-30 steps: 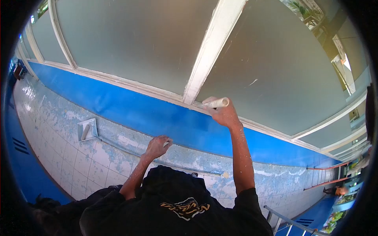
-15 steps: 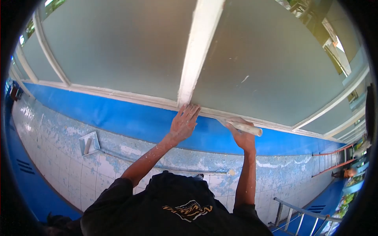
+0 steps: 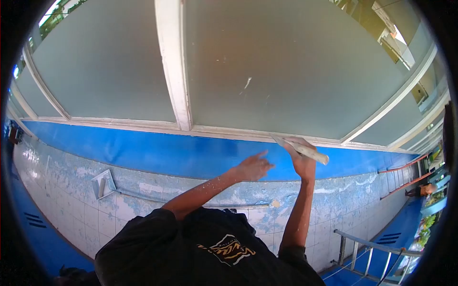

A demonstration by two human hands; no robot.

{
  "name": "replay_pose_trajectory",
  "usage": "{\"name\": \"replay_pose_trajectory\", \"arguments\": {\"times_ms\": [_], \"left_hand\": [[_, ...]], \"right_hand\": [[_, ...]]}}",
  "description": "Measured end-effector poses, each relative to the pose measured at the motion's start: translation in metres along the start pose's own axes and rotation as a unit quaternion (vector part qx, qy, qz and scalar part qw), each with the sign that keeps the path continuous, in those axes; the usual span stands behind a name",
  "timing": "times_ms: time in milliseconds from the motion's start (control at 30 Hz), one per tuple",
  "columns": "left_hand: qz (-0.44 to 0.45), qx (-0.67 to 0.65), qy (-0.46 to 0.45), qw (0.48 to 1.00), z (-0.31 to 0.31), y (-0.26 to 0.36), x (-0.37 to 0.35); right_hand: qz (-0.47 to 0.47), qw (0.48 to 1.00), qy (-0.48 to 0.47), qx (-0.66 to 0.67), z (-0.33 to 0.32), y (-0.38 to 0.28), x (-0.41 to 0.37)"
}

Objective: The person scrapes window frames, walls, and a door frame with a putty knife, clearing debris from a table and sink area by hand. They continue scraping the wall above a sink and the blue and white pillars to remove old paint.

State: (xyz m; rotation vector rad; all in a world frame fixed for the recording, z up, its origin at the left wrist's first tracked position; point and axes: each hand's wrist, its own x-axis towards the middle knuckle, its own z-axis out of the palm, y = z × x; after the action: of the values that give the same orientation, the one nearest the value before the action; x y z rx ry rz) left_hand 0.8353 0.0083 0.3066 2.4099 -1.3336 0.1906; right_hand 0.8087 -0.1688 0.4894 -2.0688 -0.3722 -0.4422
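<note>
A scraper (image 3: 310,152) with a pale handle is gripped in my right hand (image 3: 301,162), its blade close to the lower rail of the white window frame (image 3: 229,132). My left hand (image 3: 254,168) hovers in front of the blue wall band (image 3: 210,150), left of the right hand; its fingers are apart and nothing shows in them. Above the rail is a frosted pane (image 3: 296,71) with a few white smears. A white upright (image 3: 172,62) divides it from the pane on the left.
A square hawk-like plate (image 3: 104,184) lies on the patchy floor at left, beside a long pole (image 3: 191,203). A metal ladder (image 3: 372,248) stands at lower right. Farther right are an orange ladder (image 3: 405,177) and another person (image 3: 426,189).
My left hand has come off the foot of the white upright and moved right and down. The view has shifted right along the window; the scraper stays in my right hand.
</note>
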Motion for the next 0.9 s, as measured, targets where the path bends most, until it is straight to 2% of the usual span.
{"name": "replay_pose_trajectory", "arguments": {"times_ms": [100,200,333,400,467,500,600,700,800,900], "left_hand": [[-0.025,-0.092,-0.120,0.988,0.012,0.030,-0.015],[-0.131,-0.112,-0.202,0.964,0.023,0.025,-0.061],[-0.291,-0.166,-0.038,0.941,-0.001,0.012,-0.133],[-0.329,-0.173,0.118,0.921,0.004,0.007,-0.176],[-0.381,-0.122,0.199,0.895,-0.004,0.015,-0.205],[-0.418,-0.128,0.193,0.878,-0.009,0.018,-0.213],[-0.513,-0.136,0.146,0.835,-0.020,0.032,-0.223],[-0.505,-0.109,0.169,0.839,-0.043,0.044,-0.196],[-0.467,-0.079,0.198,0.858,-0.048,0.038,-0.177],[-0.407,-0.051,0.235,0.881,-0.059,0.038,-0.149]], "right_hand": [[-0.087,0.991,-0.096,-0.020,0.010,0.005,0.035],[-0.027,0.982,-0.186,0.029,0.028,0.008,0.062],[-0.048,0.966,-0.248,-0.050,0.040,0.012,0.078],[-0.086,0.954,-0.281,-0.058,0.033,0.015,0.080],[-0.049,0.956,-0.284,-0.048,0.026,0.000,0.082],[-0.030,0.957,-0.284,-0.044,0.023,-0.005,0.083],[-0.057,0.965,-0.254,-0.018,0.044,0.008,0.087],[-0.140,0.955,-0.231,-0.126,0.066,0.062,0.081],[-0.039,0.959,-0.278,-0.034,0.018,0.012,0.078],[-0.002,0.970,-0.242,0.008,-0.001,0.025,0.076]]}}
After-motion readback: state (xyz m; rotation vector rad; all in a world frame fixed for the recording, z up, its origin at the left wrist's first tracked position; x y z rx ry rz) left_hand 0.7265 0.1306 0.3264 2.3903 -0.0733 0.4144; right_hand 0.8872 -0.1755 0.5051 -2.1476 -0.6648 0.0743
